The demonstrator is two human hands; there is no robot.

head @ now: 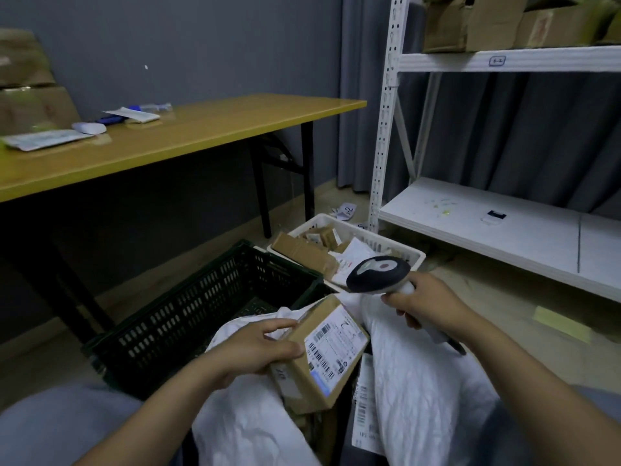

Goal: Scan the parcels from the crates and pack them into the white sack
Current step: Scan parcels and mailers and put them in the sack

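- One parcel [331, 334], a brown carton with its white label facing up, is held tilted over the open mouth of the white sack [420, 381].
- The left hand [248, 351] grips the parcel at its left edge. Its fingers [280, 326] curl along the far side and the thumb presses on the label face.
- One scanner [378, 274] sits above the sack's far rim, near the parcel but not touching it. The right hand [426, 304] is wrapped tight round its handle.
- There are two crates. The dark green crate [201, 297] stands against the sack's left side. The white crate [376, 238] stands just beyond the sack and holds several brown parcels and papers, too jumbled to count.
- Inside the sack's mouth, under the held parcel, one labelled white packet [364, 405] and part of another brown carton show.
- To the right of the sack, bare floor runs to the white shelf rack [487, 227], with one yellow slip [563, 324] lying on it.
- The yellow table [218, 129] stands well beyond the sack to the left, past the dark crate, with a few small items at its far left end.
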